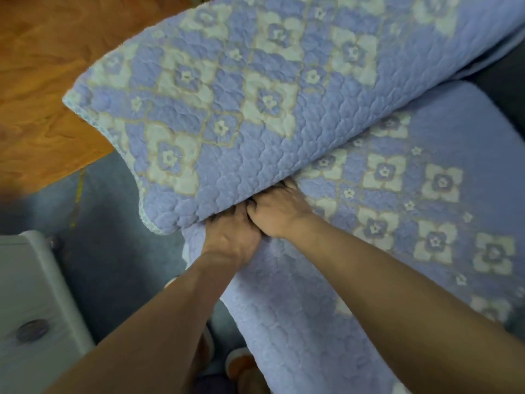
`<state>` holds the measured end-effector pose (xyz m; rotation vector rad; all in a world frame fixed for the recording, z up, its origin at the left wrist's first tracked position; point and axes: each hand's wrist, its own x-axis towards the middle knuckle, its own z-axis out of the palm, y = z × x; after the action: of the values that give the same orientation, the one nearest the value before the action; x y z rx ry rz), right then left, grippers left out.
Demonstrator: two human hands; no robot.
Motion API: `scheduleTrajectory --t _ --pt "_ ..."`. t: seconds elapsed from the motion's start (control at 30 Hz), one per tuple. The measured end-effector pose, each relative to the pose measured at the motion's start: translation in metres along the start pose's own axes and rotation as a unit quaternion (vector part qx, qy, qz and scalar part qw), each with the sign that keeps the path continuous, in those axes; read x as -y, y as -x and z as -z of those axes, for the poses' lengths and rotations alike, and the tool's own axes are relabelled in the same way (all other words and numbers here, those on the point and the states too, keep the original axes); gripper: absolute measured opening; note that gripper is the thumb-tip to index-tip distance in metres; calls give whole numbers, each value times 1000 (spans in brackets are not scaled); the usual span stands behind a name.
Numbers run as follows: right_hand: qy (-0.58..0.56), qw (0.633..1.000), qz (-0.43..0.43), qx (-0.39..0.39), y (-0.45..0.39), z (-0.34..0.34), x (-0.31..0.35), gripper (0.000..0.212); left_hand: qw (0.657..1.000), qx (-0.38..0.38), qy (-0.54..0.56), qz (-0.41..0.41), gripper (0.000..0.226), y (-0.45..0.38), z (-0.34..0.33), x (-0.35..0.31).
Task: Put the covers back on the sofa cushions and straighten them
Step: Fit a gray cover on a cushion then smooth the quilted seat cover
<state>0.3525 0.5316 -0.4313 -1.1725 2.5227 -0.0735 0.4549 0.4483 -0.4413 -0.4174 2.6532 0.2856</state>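
Observation:
A large cushion in a quilted lilac cover with cream flower squares [255, 89] is tilted up across the middle of the view. Its lower edge rests on a second covered cushion [426, 194] with the same pattern, lying flat on the sofa. My left hand [230, 237] and my right hand [279, 211] are side by side at the raised cushion's lower edge. Their fingers are tucked into the gap between the two cushions and hidden by the fabric.
A wooden floor [42, 81] lies at the upper left, and a grey-blue rug [108, 223] below it. A white drawer unit with a round knob [31, 308] stands at the lower left. Slippers [238, 362] show near the bottom. Dark sofa upholstery [500, 78] is at the right edge.

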Motion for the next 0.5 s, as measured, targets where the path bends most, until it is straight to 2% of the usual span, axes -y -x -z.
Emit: scheduleTrajectory --t 0.03,0.13,0.2,0.27,0.33,0.4,0.43,0.5 --pt "-11 1000 -2 5 8 1 -1 62 1000 22 22 -1 70 7 4 -1" --pt "-14 999 -14 -27 31 5 11 45 990 -47 126 44 49 29 15 0" --pt "35 999 -17 -29 34 -1 16 35 989 -42 130 56 56 27 15 1" --pt "72 997 2 -14 26 -8 17 40 989 -5 137 59 64 21 9 7" --pt "53 998 1 -22 18 -11 13 54 985 6 160 57 60 12 4 14" --pt "24 999 -5 -22 13 -9 10 70 984 32 175 20 66 8 6 22" --pt "6 1000 -12 -21 11 -10 6 72 981 50 189 13 72 5 5 25" --pt "-22 998 -14 -54 0 -5 -3 65 964 58 254 54 75 -3 9 28"
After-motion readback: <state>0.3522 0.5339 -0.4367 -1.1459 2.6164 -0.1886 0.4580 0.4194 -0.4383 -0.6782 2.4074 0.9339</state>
